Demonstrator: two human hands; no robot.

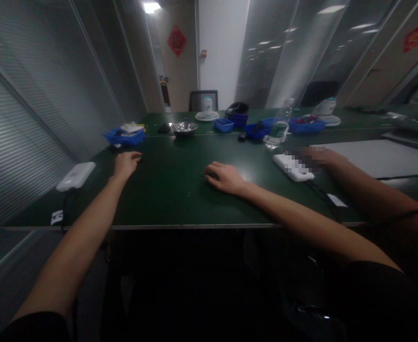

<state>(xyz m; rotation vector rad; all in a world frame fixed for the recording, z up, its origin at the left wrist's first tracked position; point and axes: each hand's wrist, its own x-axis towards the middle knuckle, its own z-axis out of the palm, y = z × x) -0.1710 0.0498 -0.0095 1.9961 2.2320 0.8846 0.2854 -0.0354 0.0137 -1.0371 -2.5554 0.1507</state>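
A: Where is the handled thing; how is it gripped?

B: Left of centre; a small dark item (pixel 141 159), blurred, at the fingertips of the left hand (pixel 124 164), apparently pinched; the right hand (pixel 226 177), mid-frame, is loosely curled over the green table (pixel 166 199); whether it grasps anything cannot be told.

A: Which step; what does the next move call for?

B: Probably fine fingertip handling; a steady pinch; beyond, upper centre, stands a metal bowl (pixel 184 133).
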